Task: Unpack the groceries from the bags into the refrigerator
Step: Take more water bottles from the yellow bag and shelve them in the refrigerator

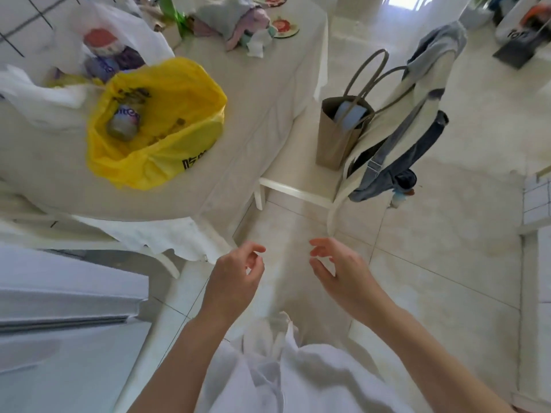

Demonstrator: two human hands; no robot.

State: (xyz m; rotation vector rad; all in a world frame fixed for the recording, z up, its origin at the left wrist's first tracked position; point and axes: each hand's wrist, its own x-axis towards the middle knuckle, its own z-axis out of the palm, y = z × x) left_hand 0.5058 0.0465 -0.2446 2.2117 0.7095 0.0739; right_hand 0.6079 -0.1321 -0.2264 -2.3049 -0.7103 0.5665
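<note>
A yellow plastic bag (167, 150) lies open on the table (262, 93) at the upper left, with a small bottle (123, 122) inside it. Behind it a white plastic bag (119, 31) holds a jar with a red lid (98, 40) and purple packets. My left hand (235, 278) and my right hand (343, 272) hover empty over the tiled floor below the table edge, fingers loosely curled and apart. The white refrigerator (65, 323) shows at the lower left, its doors appearing closed.
A chair (295, 190) beside the table carries a brown paper bag (337, 135) and a cream tote with a denim garment (396, 162). Cloths and coasters clutter the far table. A white cloth (167, 236) hangs off the table's near edge.
</note>
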